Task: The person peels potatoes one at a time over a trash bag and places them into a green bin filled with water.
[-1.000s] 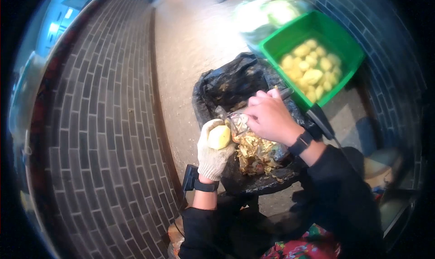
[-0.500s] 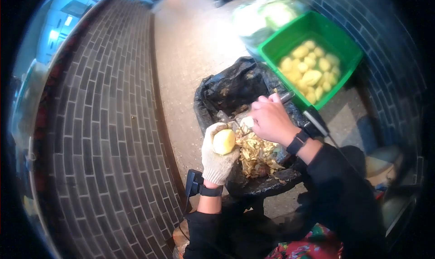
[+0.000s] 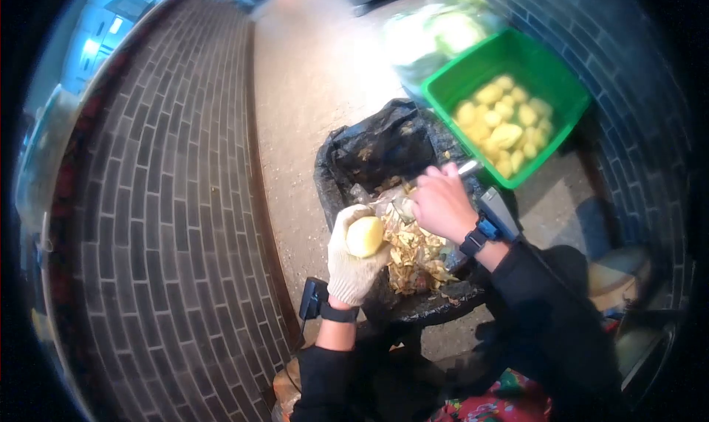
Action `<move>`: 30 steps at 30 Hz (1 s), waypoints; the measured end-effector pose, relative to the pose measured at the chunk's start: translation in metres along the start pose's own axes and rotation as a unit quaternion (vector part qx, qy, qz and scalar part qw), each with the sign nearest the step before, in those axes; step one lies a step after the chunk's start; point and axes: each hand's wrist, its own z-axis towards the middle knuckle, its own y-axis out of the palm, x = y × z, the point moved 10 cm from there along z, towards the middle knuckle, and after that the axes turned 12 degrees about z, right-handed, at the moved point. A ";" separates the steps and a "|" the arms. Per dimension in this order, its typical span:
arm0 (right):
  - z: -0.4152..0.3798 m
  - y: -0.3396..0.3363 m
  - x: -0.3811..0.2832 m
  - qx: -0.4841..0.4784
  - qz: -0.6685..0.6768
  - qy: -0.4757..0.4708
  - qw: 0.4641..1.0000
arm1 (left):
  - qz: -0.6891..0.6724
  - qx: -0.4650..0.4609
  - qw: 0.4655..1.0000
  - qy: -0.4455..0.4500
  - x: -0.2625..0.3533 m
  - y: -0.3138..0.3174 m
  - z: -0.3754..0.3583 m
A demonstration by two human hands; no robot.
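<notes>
A pale peeled potato [image 3: 364,237] rests in my left hand [image 3: 352,263], which wears a white knitted glove, its fingers curled round it. To the right, my bare right hand [image 3: 442,202] is closed on a tool with a shiny metal part [image 3: 469,168] sticking out past the fingers; its other end is blurred. Both hands are over a bin lined with a black plastic bag [image 3: 380,145]. Potato peelings [image 3: 413,256] lie inside the bin below my hands.
Beyond my right hand stands a green tub [image 3: 550,64] holding several peeled potatoes [image 3: 506,135]. Behind it sits a clear bag of pale green produce [image 3: 436,34]. Brick-patterned walls rise at left [image 3: 170,200] and right [image 3: 628,104].
My right hand has shifted slightly down, and its wrist has turned. The potato stays in my left hand. The tub and bin appear slightly lower in the view.
</notes>
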 end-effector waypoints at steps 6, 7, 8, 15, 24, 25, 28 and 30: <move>-0.001 -0.035 -0.025 0.058 0.028 -0.035 0.997 | -0.200 -0.064 0.975 -0.074 -0.016 -0.008 0.005; -0.003 -0.035 -0.024 0.050 0.054 -0.034 0.997 | -0.208 -0.053 0.975 -0.052 -0.024 -0.010 0.007; -0.005 -0.035 -0.022 0.042 0.080 -0.030 0.995 | -0.209 -0.051 0.975 -0.051 -0.028 -0.010 0.008; -0.013 -0.042 -0.047 0.061 0.175 -0.094 0.978 | -0.372 -0.048 0.901 -0.219 -0.053 0.011 0.000; -0.014 -0.034 -0.059 0.036 0.130 -0.140 0.981 | -0.131 0.055 0.984 -0.109 -0.033 -0.004 0.007; -0.015 -0.034 -0.060 0.034 0.142 -0.134 0.980 | -0.062 0.046 0.991 -0.110 -0.025 -0.007 0.006; -0.015 -0.037 -0.055 0.039 0.168 -0.126 0.977 | 0.022 0.042 0.993 -0.106 -0.019 -0.012 0.004; -0.009 -0.029 -0.027 0.041 0.032 -0.078 0.996 | -0.107 0.014 0.983 -0.149 -0.024 -0.009 0.003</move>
